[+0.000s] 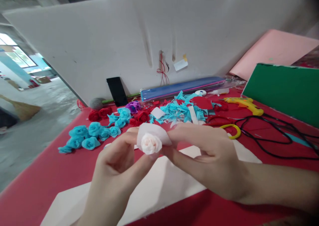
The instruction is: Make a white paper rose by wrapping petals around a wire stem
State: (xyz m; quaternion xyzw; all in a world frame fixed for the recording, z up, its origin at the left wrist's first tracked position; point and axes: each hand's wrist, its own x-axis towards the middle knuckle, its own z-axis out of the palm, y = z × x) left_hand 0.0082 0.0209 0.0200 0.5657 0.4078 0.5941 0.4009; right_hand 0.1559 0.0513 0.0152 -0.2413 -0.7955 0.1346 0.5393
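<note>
We hold 1 pale paper rose [150, 143] between both grips.
Our left hand [117, 168] pinches it from 8 o'clock, our right hand [211, 159] from 3 o'clock (bloom faces us).

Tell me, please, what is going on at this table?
A person holds a pale pink paper rose between both hands, the left hand pinching it from below and the right hand gripping its outer petal, above a white sheet on the red table. Behind lie blue paper roses, red roses and a purple rose, with blue scraps, a yellow glue gun and scissors to the right.
</note>
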